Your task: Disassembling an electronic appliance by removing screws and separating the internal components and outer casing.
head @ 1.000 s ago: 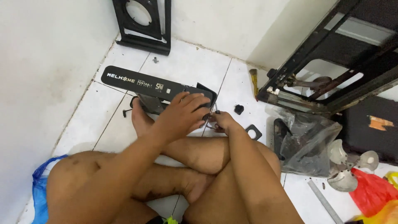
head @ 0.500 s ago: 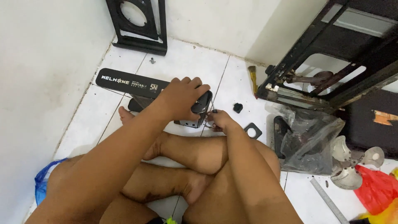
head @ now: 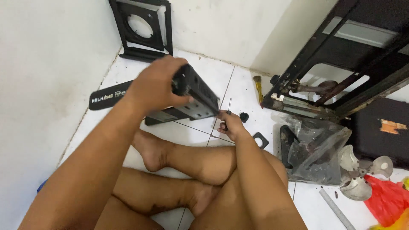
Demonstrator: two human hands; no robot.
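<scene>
Lifted since the earlier frame, the black casing (head: 196,91) tilted mid-frame, grasped by the left hand (head: 155,87). The right hand (head: 230,125) pinched a screwdriver (head: 228,111) at its lower edge, open tile (head: 238,89) beyond.

A black boxy casing (head: 197,94), long and narrow with fine ribbed vents along one side, is lifted off the white tiled floor and tilted, its far end raised toward the wall and its near end dipping to the right. A grey metal strip runs along its lower edge. A thin screwdriver (head: 228,111) with a dark shaft (its handle is hidden) stands nearly upright just beside the casing's lower right end.
</scene>
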